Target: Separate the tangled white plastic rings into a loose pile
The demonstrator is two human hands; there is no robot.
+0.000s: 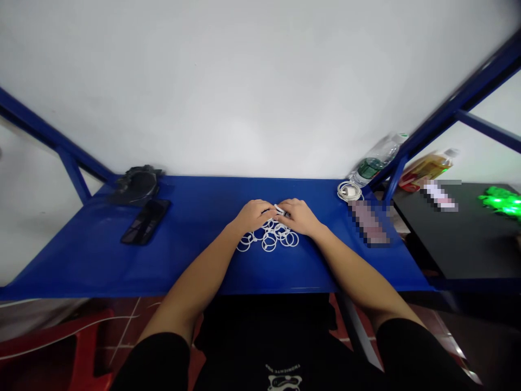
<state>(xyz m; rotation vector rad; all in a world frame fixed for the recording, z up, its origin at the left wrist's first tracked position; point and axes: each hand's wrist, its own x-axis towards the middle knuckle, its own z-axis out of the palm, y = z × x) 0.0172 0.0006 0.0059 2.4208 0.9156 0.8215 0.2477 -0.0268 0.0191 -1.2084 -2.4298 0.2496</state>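
Several thin white rings [269, 240], some with small spokes or tabs inside, lie in a loose heap on the blue table [195, 217]. Over the far left side of this heap is my left hand [253, 215], fingers curled and thumb pointing inward. My right hand [300, 216] mirrors it on the right, its thumb and fingers bent round the pieces. Between the fingertips of both hands a small white piece [279, 209] shows, tilted up from the heap. The fingers partly hide the rings under them, so the exact grip is hard to see.
A dark phone [145, 222] and a black round object [138, 184] lie to the left. At the right are a coiled white cable [349, 191], a clear bottle [372, 165] and a pixelated item [369, 224]. Blue frame bars [396, 179] rise at both ends.
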